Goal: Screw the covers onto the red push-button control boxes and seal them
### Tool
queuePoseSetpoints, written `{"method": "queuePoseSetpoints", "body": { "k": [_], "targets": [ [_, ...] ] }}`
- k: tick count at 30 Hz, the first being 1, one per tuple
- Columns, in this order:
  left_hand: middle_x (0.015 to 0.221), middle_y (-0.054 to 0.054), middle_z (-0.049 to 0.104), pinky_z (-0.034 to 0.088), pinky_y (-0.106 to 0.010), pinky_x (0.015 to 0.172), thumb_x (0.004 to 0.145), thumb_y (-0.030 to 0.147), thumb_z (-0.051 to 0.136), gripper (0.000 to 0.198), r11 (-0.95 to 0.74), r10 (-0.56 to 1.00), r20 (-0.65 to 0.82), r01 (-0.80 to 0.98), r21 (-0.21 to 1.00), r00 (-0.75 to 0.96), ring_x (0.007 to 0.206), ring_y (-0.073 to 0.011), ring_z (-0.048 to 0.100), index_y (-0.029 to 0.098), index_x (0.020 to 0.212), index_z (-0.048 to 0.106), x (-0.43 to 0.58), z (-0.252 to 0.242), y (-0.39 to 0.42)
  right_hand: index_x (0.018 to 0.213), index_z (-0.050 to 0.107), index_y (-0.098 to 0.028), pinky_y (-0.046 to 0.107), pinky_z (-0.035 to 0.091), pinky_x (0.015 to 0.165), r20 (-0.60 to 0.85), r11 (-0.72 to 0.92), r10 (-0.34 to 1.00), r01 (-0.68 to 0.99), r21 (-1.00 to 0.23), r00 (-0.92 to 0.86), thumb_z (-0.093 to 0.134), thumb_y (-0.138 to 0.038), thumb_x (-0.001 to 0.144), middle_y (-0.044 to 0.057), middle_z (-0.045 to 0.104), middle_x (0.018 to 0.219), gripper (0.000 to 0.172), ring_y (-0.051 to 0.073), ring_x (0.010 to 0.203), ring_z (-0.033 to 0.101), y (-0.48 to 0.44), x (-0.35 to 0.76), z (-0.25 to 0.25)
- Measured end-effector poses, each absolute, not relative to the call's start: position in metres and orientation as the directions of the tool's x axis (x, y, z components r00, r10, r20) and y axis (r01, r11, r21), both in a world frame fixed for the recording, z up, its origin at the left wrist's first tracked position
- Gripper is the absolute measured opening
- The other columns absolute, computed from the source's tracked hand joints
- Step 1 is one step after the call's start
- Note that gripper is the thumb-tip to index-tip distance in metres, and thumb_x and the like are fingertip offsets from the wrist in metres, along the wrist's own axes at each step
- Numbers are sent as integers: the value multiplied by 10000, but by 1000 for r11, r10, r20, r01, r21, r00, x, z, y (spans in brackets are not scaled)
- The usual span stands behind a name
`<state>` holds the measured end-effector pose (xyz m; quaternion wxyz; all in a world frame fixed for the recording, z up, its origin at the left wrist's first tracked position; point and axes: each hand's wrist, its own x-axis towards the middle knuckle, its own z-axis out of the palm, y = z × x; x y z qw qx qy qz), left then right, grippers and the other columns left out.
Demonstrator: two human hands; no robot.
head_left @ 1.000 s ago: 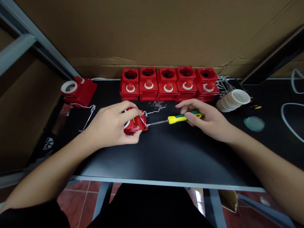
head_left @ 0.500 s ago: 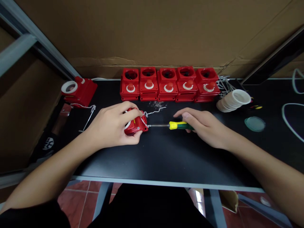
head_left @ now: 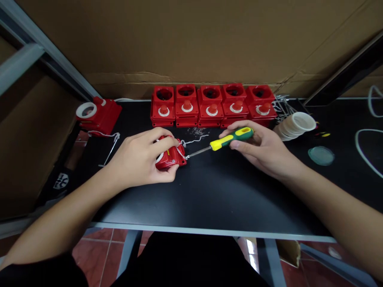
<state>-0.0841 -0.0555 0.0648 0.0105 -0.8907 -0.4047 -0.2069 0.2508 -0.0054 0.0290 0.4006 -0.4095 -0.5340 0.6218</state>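
Observation:
My left hand (head_left: 148,157) is wrapped over a red box-shaped unit (head_left: 171,160) lying on the black table, thumb along its near side. Much of the unit is hidden under the fingers. White string (head_left: 196,140) trails from its far right corner. In my right hand (head_left: 259,143) is a screwdriver with a green and yellow handle (head_left: 231,138), held between thumb and fingers with the handle tilted up to the right. Its metal shaft (head_left: 200,151) reaches the unit's right end; whether the tip sits in a screw I cannot tell.
Several red units (head_left: 211,105) stand in a row along the back. Another red unit (head_left: 101,115) with string and a metal rod (head_left: 110,151) is at the left. White stacked rings (head_left: 295,125), metal rods (head_left: 285,107) and a clear disc (head_left: 321,155) lie to the right.
My right hand has moved slightly up, and the screwdriver's handle has swung away from me and upward while its tip stays at the unit. My left hand has hardly moved.

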Motion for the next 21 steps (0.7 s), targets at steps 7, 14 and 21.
{"method": "queuePoseSetpoints", "body": {
  "k": [7,14,21],
  "targets": [
    [1264,-98,840,672,-348,800,937,368,701,329,-674,719,359,723,152,595,989,-261,861,210,1211,791,-83,65,-57,1045,683,-245,253,327,493,-145,-123,932,86,-989,-333,716,-915,928,-18,595,640,681,133,538,497,-8,254,30],
    [1268,-103,843,675,-353,787,933,370,704,337,-666,725,358,731,148,588,992,-267,862,211,1217,792,-83,65,-57,1141,728,-271,294,411,615,-51,-6,936,130,-992,-347,690,-408,976,5,629,815,218,167,694,556,-6,260,31],
    [1280,-101,840,679,-361,803,915,365,726,346,-659,737,338,734,167,585,1008,-272,859,223,1224,791,-83,66,-56,1189,700,-271,318,401,573,-57,14,935,196,-981,-350,642,-568,1036,13,667,837,339,184,651,587,-8,259,29]
  ]
}}
